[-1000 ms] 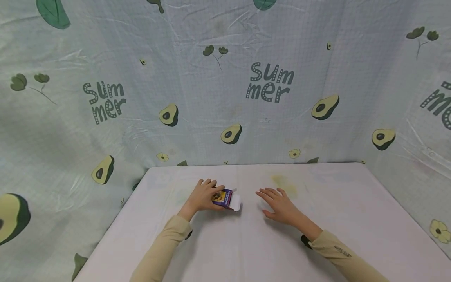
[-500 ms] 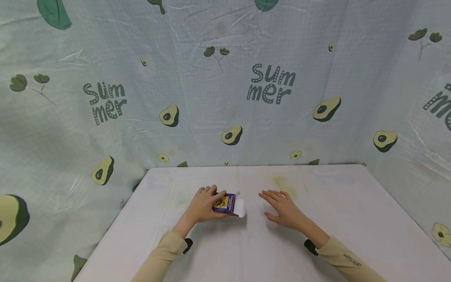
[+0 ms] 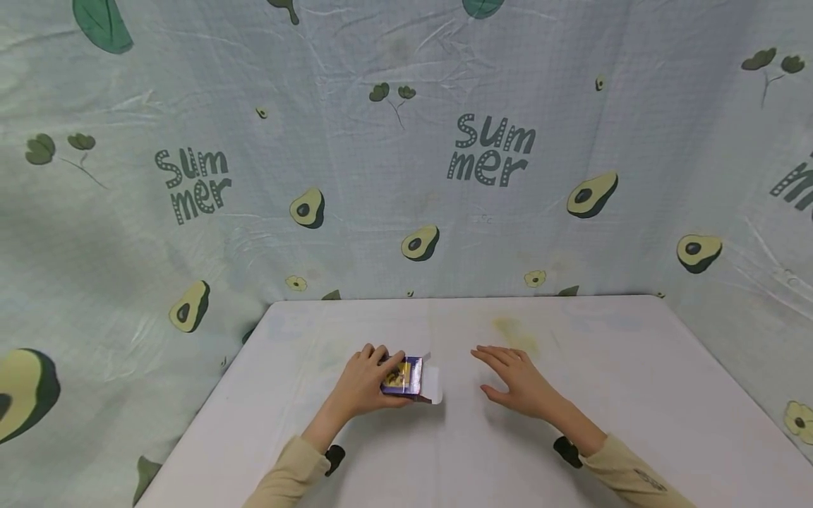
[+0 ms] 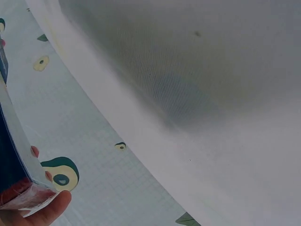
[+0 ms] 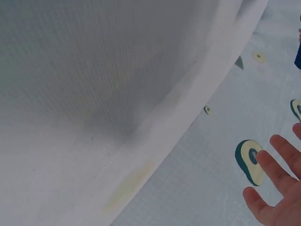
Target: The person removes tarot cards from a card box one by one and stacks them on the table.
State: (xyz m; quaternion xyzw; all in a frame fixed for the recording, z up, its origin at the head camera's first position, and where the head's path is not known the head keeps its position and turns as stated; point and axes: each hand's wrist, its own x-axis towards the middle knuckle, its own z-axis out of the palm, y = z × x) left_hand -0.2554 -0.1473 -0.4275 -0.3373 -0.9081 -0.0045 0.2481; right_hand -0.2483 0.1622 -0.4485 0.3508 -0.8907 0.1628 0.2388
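Note:
A small purple and yellow cardboard box (image 3: 406, 374) is held in my left hand (image 3: 365, 384), thumb along its near side and fingers over the far side. Its white end flap (image 3: 432, 385) hangs open toward the right. In the left wrist view, the dark blue side of the box (image 4: 10, 160) shows at the left edge, with a fingertip at its lower corner. My right hand (image 3: 524, 384) hovers to the right of the box, palm turned inward, fingers extended and holding nothing. The right wrist view shows its spread fingers (image 5: 277, 174).
Both hands are over a white-covered table (image 3: 610, 367) with a pale yellow stain near its back. Behind and beside it hangs a light cloth (image 3: 356, 155) printed with avocados and lettering. Dark bands (image 3: 568, 451) sit at both wrists.
My left hand has brought the box slightly nearer to me, its top tilting so it catches the light. My right hand has drifted a little right and nearer, its fingers still extended.

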